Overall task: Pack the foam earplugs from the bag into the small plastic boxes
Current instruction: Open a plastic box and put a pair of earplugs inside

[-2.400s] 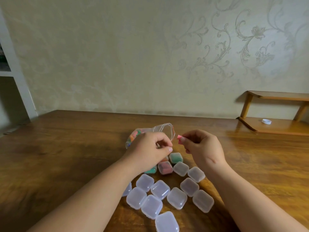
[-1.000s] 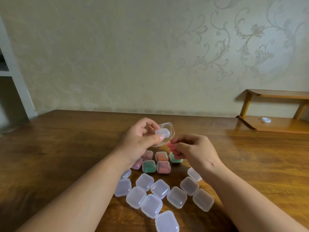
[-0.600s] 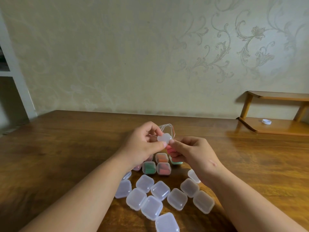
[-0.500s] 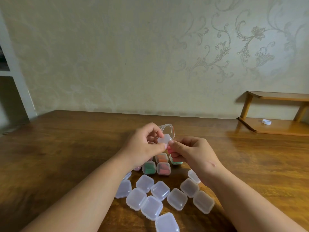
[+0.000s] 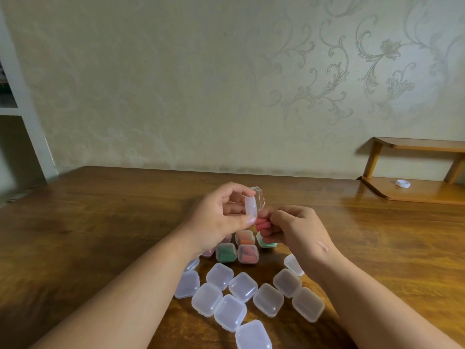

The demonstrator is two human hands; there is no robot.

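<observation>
The left hand (image 5: 221, 217) is raised above the middle of the table (image 5: 100, 222), thumb and curled fingers pinching one clear box (image 5: 251, 207) by its edges. The box is seen edge-on, so whether its lid is open cannot be determined. The right hand (image 5: 294, 230) is just beside it, fingers curled and pinching red earplugs (image 5: 261, 224) at the fingertips. The earplugs sit immediately below the box and do not appear to be inside it. The bag (image 5: 260, 197) lies behind both hands toward the far edge. Only a small clear portion shows, and its remaining contents are hidden. Filled boxes (image 5: 247, 253) are grouped on the table directly under the hands. At least five show coloured contents: red, green, orange, teal and a pinkish one partly covered by the left wrist. Empty boxes (image 5: 242, 287), eleven or so, are clustered closer to the near edge, lids shut, several touching one another. A wooden shelf (image 5: 412, 192) stands at the far right corner with a white cap (image 5: 402, 183) on its lower board. Progress assessment: the task appears roughly one third complete. The current step is loading the held box. Remaining work is to insert the earplugs, close the lid, set the box with the filled group, and repeat for each empty box.
</observation>
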